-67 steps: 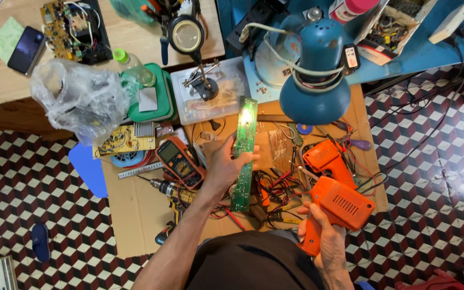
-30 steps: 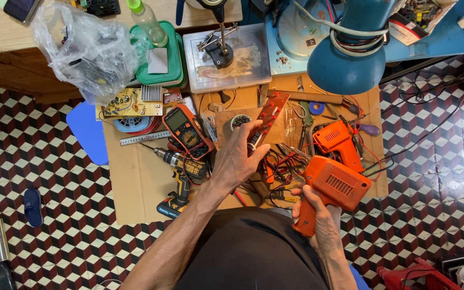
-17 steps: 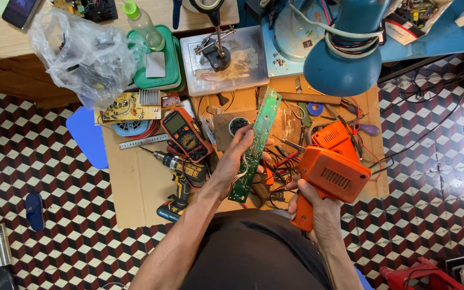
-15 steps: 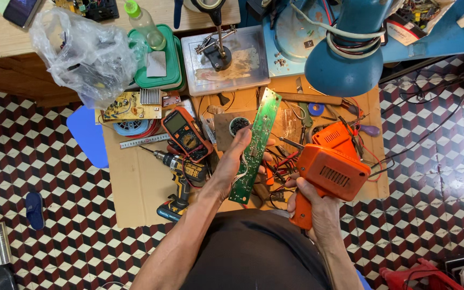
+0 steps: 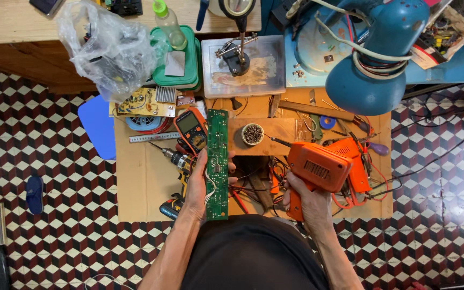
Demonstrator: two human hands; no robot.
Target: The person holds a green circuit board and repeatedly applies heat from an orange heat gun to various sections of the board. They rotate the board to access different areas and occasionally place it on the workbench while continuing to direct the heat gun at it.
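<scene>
Green and long, the circuit board [image 5: 217, 164] sits clamped in our left hand [image 5: 198, 185] above the workbench [image 5: 135, 182], our right hand [image 5: 306, 197] gripping the orange soldering gun [image 5: 318, 167], tip not yet touching it, so we judge soldering unstarted.

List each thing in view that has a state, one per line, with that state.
left hand: shut on the green circuit board
green circuit board: held lengthwise over the table
right hand: shut on the orange soldering gun
orange soldering gun: lifted, tip pointing left
blue desk lamp: head bent down over the table; lit or not, cannot tell
multimeter: lying face up
green container: lid on
plastic bag: crumpled, something inside
</scene>
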